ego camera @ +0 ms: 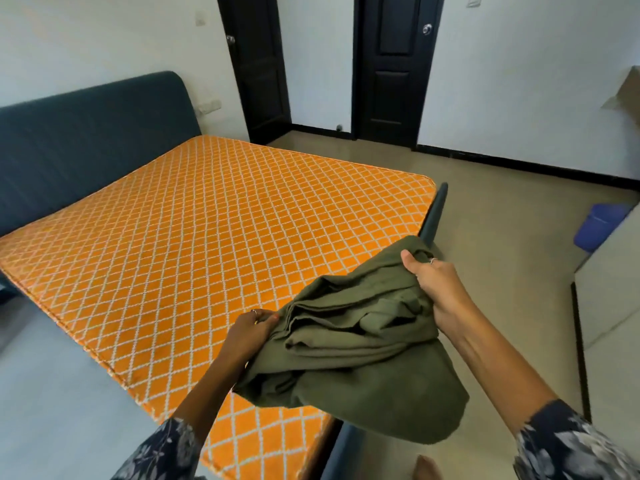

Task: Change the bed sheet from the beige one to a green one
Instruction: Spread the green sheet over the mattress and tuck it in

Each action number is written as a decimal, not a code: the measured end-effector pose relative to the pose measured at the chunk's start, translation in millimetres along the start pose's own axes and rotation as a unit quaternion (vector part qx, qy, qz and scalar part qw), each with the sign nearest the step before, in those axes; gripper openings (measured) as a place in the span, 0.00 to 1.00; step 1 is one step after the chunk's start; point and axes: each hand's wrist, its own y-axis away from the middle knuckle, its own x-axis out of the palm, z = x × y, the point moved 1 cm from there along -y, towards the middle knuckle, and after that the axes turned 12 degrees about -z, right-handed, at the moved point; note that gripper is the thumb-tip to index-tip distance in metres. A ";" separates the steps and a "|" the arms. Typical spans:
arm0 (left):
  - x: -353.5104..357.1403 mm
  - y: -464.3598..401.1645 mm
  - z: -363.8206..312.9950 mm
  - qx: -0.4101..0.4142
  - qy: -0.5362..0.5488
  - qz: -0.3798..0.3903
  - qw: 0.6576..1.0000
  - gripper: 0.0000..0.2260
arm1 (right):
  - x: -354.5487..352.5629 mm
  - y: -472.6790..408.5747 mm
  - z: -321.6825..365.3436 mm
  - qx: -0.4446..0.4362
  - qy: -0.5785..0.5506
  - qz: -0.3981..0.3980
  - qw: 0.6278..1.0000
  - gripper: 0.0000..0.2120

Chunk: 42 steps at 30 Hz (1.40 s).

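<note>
From the head view, we hold a bunched green bed sheet [360,344] in the lower centre of the frame, above the near corner of the bare orange quilted mattress [194,237]. Our left hand [251,332] pinches the sheet's left edge; our right hand [434,284] grips its upper right fold, fingers curled into the cloth. The dark teal headboard [93,133] stands at the upper left, two black doors [391,71] at the top, a blue bin [599,226] at the right.
</note>
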 end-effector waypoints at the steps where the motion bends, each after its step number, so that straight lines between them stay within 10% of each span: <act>1: 13.1 -14.6 -9.2 0.001 -0.005 -0.002 1.000 0.06 | 3.0 -22.1 11.6 0.012 -0.006 0.010 1.000 0.24; 7: 89.6 -66.3 -80.4 0.026 -0.156 -0.096 0.983 0.12 | 20.3 -130.1 83.0 0.047 -0.017 0.031 0.998 0.17; 12: 152.7 -88.7 -172.8 0.205 0.005 -0.198 0.959 0.09 | 33.6 -207.2 125.3 0.055 -0.010 0.059 0.997 0.13; 17: 215.9 -114.2 -236.1 0.347 0.067 -0.117 0.928 0.12 | 47.8 -272.0 147.6 0.046 -0.001 0.092 0.995 0.19; 42: 280.1 -346.0 -301.9 0.392 -0.077 -0.308 0.863 0.19 | 217.0 -491.9 226.8 0.063 0.031 0.267 0.961 0.17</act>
